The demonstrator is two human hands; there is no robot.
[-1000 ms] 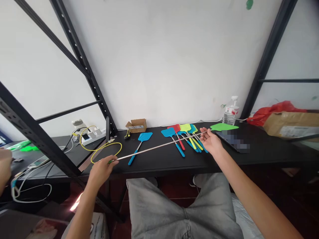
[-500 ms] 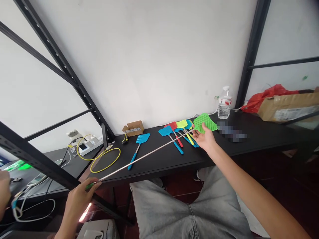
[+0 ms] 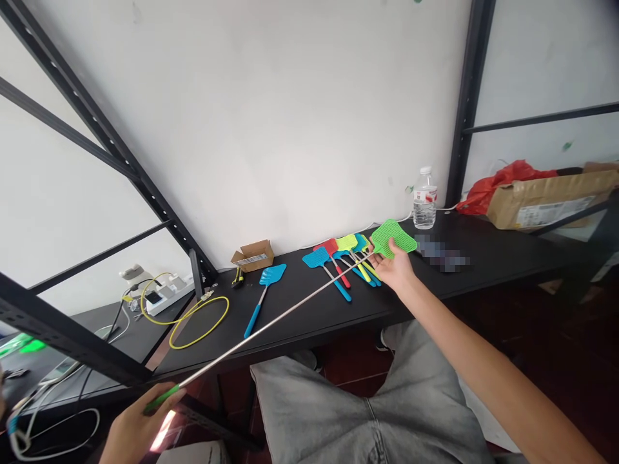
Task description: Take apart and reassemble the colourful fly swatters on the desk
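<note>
"While stretched across the worktop (image 3: 309,335), swatter (image 3: 275,322) held how?"

"Left fingers (image 3: 149,403) wrapped round the green grip (image 3: 167,394); right fingers (image 3: 380,258) pinching just below the mesh head (image 3: 394,237)."

"And the box (image 3: 252,256)?"

"Open on the worktop, a labelled strip inside."

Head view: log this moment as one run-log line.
left hand: green handle | right hand: green swatter head | steel shaft: extended

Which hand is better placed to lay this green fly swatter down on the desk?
Probably the right: the right hand holds the swatter's green mesh head over the black desk, beside the other swatters. The left hand, gripping the green handle, sits past the desk's edge.
</note>
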